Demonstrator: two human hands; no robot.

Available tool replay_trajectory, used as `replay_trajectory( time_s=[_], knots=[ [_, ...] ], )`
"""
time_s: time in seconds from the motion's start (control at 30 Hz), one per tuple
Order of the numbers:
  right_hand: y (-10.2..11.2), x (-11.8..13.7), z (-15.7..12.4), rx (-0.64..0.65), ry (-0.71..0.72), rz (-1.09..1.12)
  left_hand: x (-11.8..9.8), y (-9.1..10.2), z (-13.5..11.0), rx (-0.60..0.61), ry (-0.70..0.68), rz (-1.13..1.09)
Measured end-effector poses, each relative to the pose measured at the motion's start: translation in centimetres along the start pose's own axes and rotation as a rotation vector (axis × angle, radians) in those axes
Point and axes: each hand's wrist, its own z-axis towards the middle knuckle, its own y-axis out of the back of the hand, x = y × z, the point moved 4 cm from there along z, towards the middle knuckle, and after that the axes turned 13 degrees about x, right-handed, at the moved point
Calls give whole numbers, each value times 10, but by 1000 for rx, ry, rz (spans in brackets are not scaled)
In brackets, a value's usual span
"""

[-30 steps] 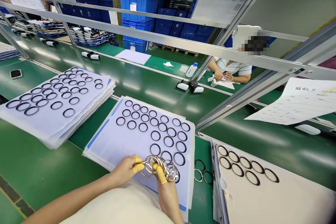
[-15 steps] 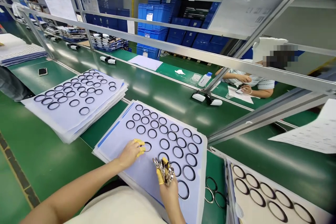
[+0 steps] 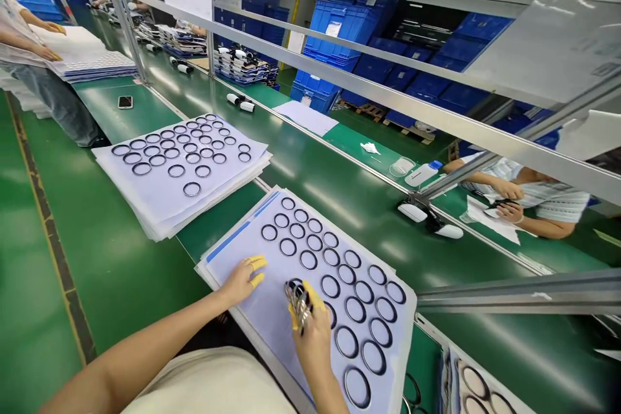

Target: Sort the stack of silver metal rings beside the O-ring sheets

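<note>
My left hand (image 3: pixel 237 282) lies on a pale lavender sheet (image 3: pixel 269 265), holding nothing, with yellow finger cots on its fingertips. My right hand (image 3: pixel 310 336), also wearing yellow cots, grips a small bunch of metal rings (image 3: pixel 297 301) just above the sheet. Rows of black-rimmed rings (image 3: pixel 330 286) sit on that sheet around both hands. The sheet tops a stack on the green conveyor bench (image 3: pixel 116 252). The bunch partly hides the rings beneath it.
A second stack of ringed sheets (image 3: pixel 121 174) lies to the left. A phone (image 3: pixel 125 101) rests beyond it. A person (image 3: pixel 39 52) stands far left, and another (image 3: pixel 524 197) works behind an aluminium rail (image 3: pixel 388 97). Blue crates (image 3: pixel 339 32) stand behind.
The view has swung left. My left hand let go of the ring bunch and now rests on the sheet, while my right hand keeps the bunch, which looks smaller.
</note>
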Motion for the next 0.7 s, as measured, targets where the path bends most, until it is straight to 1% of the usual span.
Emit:
replay_trajectory(
  time_s=[0.07, 0.17, 0.23, 0.33, 0.43, 0.53, 0.63, 0.7],
  knots=[
    [-17, 6, 25, 57, 36, 5, 12, 9, -7, -29, 25, -22],
    [-35, 5, 49, 65, -10, 29, 17, 16, -13, -49, 21, -45],
    [-36, 0, 53, 20, -88, 64, 15, 19, -14, -55, 1, -57],
    [-28, -7, 50, -43, -212, 154, 13, 22, -12, -59, -35, -67],
    [-24, -4, 55, -38, -284, 243, 16, 28, -7, -70, -47, -72],
    [-37, 12, 75, 11, -284, 283, 23, 37, 1, -90, -31, -63],
    [-61, 30, 98, 65, -229, 295, 34, 46, 8, -116, 8, -38],
    [-74, 36, 109, 91, -210, 311, 40, 51, 11, -125, 24, -14]
  ],
)
